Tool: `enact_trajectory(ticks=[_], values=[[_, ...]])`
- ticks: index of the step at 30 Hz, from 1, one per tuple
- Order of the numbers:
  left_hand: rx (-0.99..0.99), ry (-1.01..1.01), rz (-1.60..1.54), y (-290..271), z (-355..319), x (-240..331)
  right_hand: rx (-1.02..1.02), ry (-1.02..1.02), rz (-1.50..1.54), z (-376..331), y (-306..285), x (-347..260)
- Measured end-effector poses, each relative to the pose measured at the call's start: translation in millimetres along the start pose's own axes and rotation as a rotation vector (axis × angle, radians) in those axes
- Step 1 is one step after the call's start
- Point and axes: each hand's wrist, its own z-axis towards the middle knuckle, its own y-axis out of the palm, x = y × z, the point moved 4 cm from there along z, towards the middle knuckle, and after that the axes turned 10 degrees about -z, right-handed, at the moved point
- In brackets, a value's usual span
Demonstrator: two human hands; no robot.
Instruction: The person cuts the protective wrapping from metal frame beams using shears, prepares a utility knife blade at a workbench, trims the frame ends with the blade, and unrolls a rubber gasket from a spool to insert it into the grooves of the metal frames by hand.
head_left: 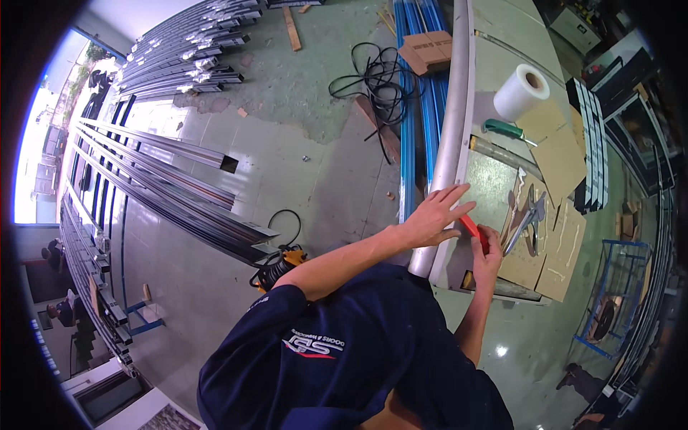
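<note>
My left hand (432,217) reaches across the long silver metal tube (448,107), its fingers stretched out and apart. Its fingertips come close to the upper end of a red, narrow tool (469,226). Closed around that tool's lower part is my right hand (488,259); the exact kind of tool cannot be made out. Just right of it, pliers (532,221) with grey handles lie on a piece of cardboard (520,266). Whether my left fingers touch the red tool, I cannot tell.
Further up the bench lie a green-handled screwdriver (504,129), a roll of clear film (522,93) and a cardboard sheet (555,147). Blue-wrapped profiles (408,143) run along the bench's left. Black cable (373,80) coils on the floor; long metal profiles (168,183) stretch leftward.
</note>
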Motion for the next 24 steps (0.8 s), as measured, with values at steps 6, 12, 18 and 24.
enact_trajectory(ticks=[6,12,18,24], values=[[-0.191,0.021,-0.029,40.3,13.7,-21.6,-0.035,0.029,0.099,1.0,-8.6,10.7],[-0.173,-0.033,-0.207,52.6,12.1,-32.6,-0.033,0.194,0.294,1.2,-10.4,31.6],[-0.219,-0.079,-0.195,66.9,16.3,-38.0,0.015,0.15,0.364,-1.3,-10.6,37.2],[-0.236,-0.111,-0.243,66.1,18.1,-43.6,0.0,0.174,0.359,1.9,-11.6,31.3]])
